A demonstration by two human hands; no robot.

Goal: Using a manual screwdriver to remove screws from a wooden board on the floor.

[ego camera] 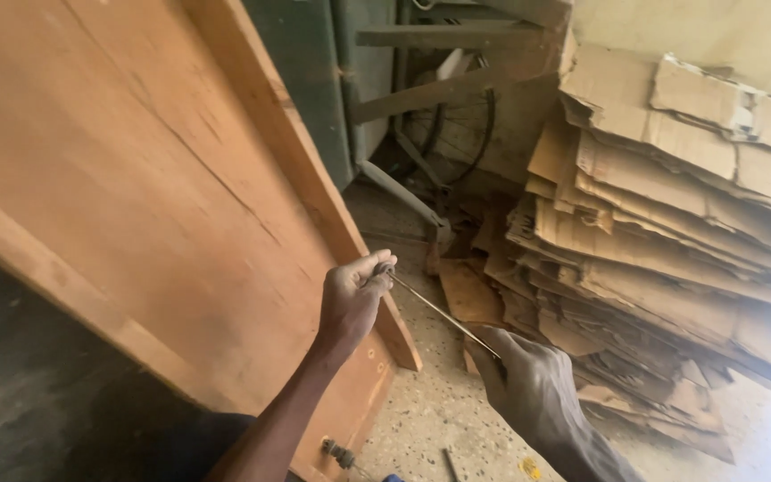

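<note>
We hold one thin metal rod [439, 311] between our two hands, its long axis running from upper left to lower right. Our left hand [352, 295] is a closed grip on the rod's far, left end, right against the edge of the single large wooden panel [136, 196] leaning at left. Our right hand [528, 384] is nearer to us, fingers wrapped round the rod's near, right end. The rod thus spans the gap above the speckled floor [421, 411]. At right rises one tall stack of flattened cardboard [671, 223], many sheets deep.
</note>
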